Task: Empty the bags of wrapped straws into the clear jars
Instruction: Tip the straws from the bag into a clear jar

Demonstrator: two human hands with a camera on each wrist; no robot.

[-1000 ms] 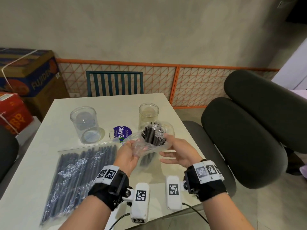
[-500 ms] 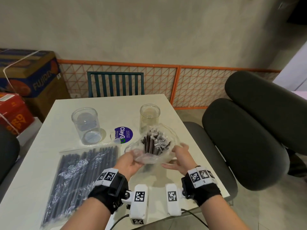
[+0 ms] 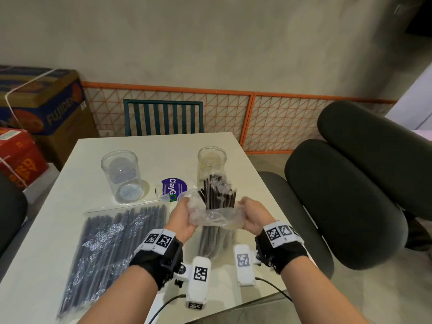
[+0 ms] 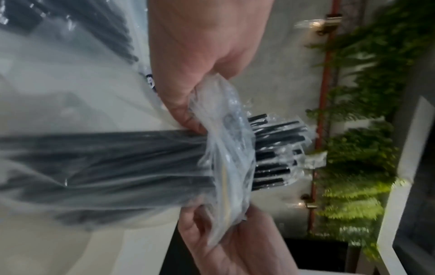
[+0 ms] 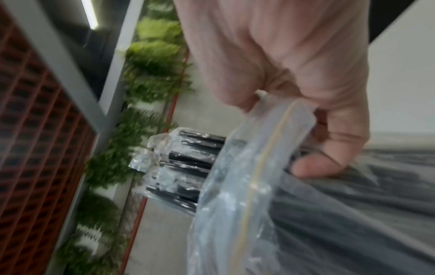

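Observation:
An opened clear bag (image 3: 216,217) stands upright near the table's front edge, its mouth rolled down around a bundle of black wrapped straws (image 3: 217,194) that stick up out of it. My left hand (image 3: 184,215) grips the rolled rim on the left, my right hand (image 3: 251,215) grips it on the right; both grips show close up on the bag rim (image 4: 226,167) (image 5: 254,167). A wide clear jar (image 3: 121,175) stands empty at the back left. A narrower clear jar (image 3: 211,164) stands behind the straws. A second, sealed bag of straws (image 3: 112,249) lies flat on the left.
A round purple-labelled lid (image 3: 174,189) lies between the jars. The white table (image 3: 70,197) ends close on the right, where a black office chair (image 3: 350,195) stands. A teal chair (image 3: 163,118) is behind the table; cardboard boxes (image 3: 39,101) are stacked at the left.
Both hands have slid the bag's rim downward, so the straws now stand further out of it. The right hand went from open beside the bag to gripping its rim.

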